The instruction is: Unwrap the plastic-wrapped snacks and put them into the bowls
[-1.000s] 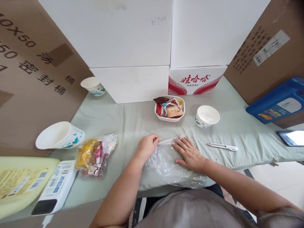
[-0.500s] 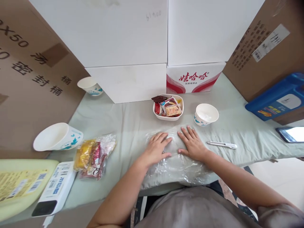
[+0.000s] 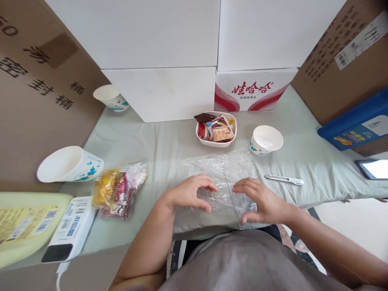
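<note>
A crinkled sheet of clear plastic film [image 3: 224, 167] is spread on the cloth-covered table in front of me. Over its left part my left hand [image 3: 191, 193] is raised with fingers curved and thumb apart, nothing in it. My right hand [image 3: 263, 200] hovers over the right part, fingers also apart and holding nothing. Just beyond the film stands a white oval bowl [image 3: 216, 143] filled with wrapped snacks [image 3: 222, 133]. A paper cup [image 3: 266, 139] with clear plastic inside is at its right, and a white utility knife [image 3: 285, 180] lies beside the film.
Wrapped snacks in a clear bag [image 3: 119, 192] lie at left, near a tipped paper cup [image 3: 71, 165] and a white power strip [image 3: 71, 228]. Another cup [image 3: 111, 98] leans farther back. White boxes [image 3: 178, 95] wall off the rear. A blue bottle [image 3: 354, 121] and phone [image 3: 374, 169] are at right.
Both hands have lifted off the plastic film and drawn back toward me, their fingers now curved. More of the film shows, lying flatter across the table. The camera view has shifted slightly.
</note>
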Demonstrator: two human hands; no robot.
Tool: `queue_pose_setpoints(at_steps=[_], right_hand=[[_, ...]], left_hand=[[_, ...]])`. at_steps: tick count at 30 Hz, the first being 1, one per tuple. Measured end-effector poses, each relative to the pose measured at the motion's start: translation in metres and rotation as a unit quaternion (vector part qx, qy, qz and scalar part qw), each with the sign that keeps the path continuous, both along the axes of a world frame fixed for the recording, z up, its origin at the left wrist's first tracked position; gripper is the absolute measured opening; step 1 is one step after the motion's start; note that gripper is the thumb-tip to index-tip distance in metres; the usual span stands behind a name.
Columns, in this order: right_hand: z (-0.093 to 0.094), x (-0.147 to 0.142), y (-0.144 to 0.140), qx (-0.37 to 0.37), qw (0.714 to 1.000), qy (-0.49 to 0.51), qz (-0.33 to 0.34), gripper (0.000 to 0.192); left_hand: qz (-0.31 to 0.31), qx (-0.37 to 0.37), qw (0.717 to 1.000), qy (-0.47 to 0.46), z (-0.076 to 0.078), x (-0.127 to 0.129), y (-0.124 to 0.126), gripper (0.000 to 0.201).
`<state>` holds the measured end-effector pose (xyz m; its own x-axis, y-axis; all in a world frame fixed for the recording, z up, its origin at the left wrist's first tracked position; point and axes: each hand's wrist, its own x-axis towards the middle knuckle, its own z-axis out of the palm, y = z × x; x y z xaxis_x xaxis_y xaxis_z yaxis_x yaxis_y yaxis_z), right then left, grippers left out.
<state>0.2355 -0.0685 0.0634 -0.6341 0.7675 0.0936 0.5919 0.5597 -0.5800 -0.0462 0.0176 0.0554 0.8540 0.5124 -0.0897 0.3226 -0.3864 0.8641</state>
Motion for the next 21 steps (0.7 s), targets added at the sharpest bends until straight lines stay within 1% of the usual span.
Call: queue_pose_setpoints(at_steps=[1, 2, 3, 4, 5, 6, 7, 9, 12, 15, 17, 19, 21], right_hand=[[0.0, -0.001, -0.007, -0.013, 0.999, -0.017, 0.024, 0.075], [-0.002, -0.002, -0.014, -0.02, 0.998, -0.04, 0.034, 0.072], [-0.006, -0.003, -0.019, -0.024, 0.997, -0.062, 0.035, 0.062], [-0.01, -0.002, -0.024, -0.026, 0.996, -0.079, 0.029, 0.045], [-0.013, 0.0, -0.027, -0.029, 0.996, -0.085, 0.02, 0.028], [-0.015, 0.002, -0.029, -0.035, 0.996, -0.081, 0.009, 0.018], [-0.015, 0.006, -0.03, -0.047, 0.997, -0.068, 0.0, 0.018], [-0.011, 0.014, -0.029, -0.095, 0.995, -0.026, -0.02, 0.023], [-0.002, 0.03, -0.019, -0.197, 0.977, 0.041, -0.07, 0.018], [-0.006, 0.044, -0.001, -0.272, 0.942, 0.132, -0.148, 0.01], [-0.014, 0.05, 0.014, -0.296, 0.904, 0.208, -0.229, 0.018], [-0.024, 0.05, 0.026, -0.3, 0.853, 0.283, -0.32, 0.03], [-0.032, 0.044, 0.036, -0.296, 0.807, 0.337, -0.383, 0.04]], left_hand=[[-0.057, -0.003, 0.998, 0.025, 0.0, 0.002, -0.003, 0.055], [-0.092, 0.007, 0.994, 0.053, -0.001, 0.004, -0.005, 0.053], [-0.109, 0.021, 0.991, 0.079, -0.003, 0.006, -0.007, 0.044], [-0.112, 0.033, 0.988, 0.098, -0.004, 0.008, -0.009, 0.03], [-0.11, 0.038, 0.987, 0.107, -0.005, 0.009, -0.009, 0.016], [-0.107, 0.032, 0.988, 0.106, -0.006, 0.009, -0.009, 0.008], [-0.102, 0.015, 0.99, 0.099, -0.006, 0.008, -0.009, 0.005], [-0.085, -0.044, 0.991, 0.089, -0.003, 0.003, -0.006, 0.002], [-0.021, -0.134, 0.986, 0.093, 0.002, -0.007, 0.001, 0.01], [0.065, -0.163, 0.981, 0.082, 0.002, -0.016, 0.008, 0.018], [0.112, -0.17, 0.977, 0.069, -0.001, -0.02, 0.013, 0.021], [0.156, -0.177, 0.97, 0.051, -0.004, -0.023, 0.017, 0.025], [0.198, -0.182, 0.962, 0.037, -0.007, -0.025, 0.02, 0.03]])
